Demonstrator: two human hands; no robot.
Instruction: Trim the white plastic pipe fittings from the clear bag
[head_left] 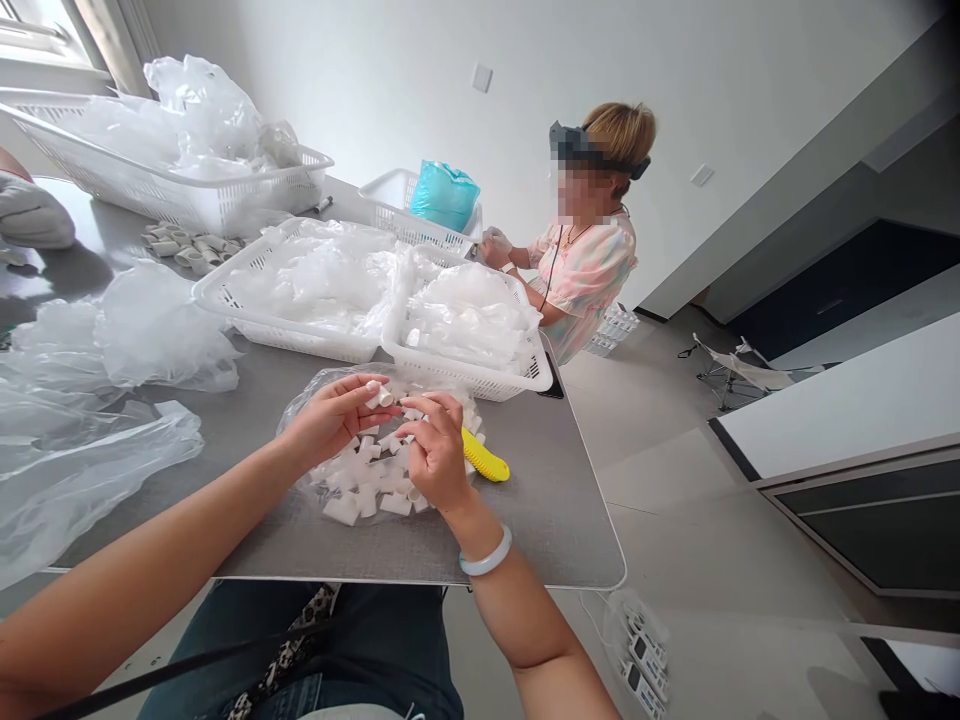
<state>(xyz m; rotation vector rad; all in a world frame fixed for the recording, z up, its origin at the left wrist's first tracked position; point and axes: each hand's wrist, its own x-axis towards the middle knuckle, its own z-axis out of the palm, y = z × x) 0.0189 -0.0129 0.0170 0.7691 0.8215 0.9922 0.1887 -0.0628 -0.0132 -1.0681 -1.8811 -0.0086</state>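
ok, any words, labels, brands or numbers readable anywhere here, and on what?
Nothing can be quoted; no text is legible.
The white devices on the floor have small dark markings, too small and blurred to read.
The teal bag shows no readable print.
The white plastic pieces show no readable marks.

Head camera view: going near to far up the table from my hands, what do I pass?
Clear plastic bag of small white pieces → white plastic basket full of clear bags → white plastic basket holding a teal bag
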